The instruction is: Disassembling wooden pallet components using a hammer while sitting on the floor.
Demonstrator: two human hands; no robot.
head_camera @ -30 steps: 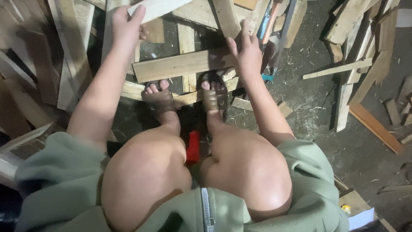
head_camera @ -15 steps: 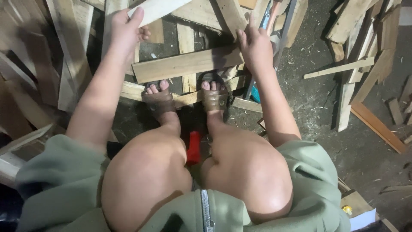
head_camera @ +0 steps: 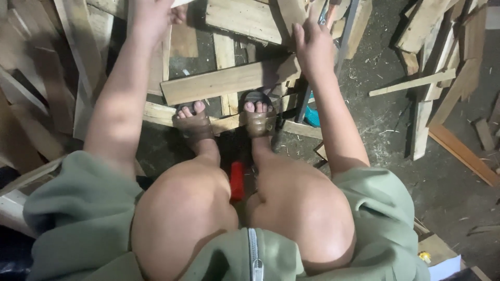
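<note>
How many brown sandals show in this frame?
2. The left sandal stands on a pale plank; the right sandal stands beside it, below the crosswise plank. A red object lies between the legs.

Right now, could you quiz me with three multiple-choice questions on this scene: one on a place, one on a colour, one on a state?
1. Where is the red object?
A. between the legs
B. on the plank
C. in a hand

2. What colour is the jacket?
A. blue
B. green
C. white

3. How does the right hand rest?
A. in a fist on a knee
B. flat on the wood
C. in a pocket

Answers:
1 A, it shows between the shins.
2 B, both sleeves are green.
3 B, its fingers lie spread on the wooden plank.
</note>
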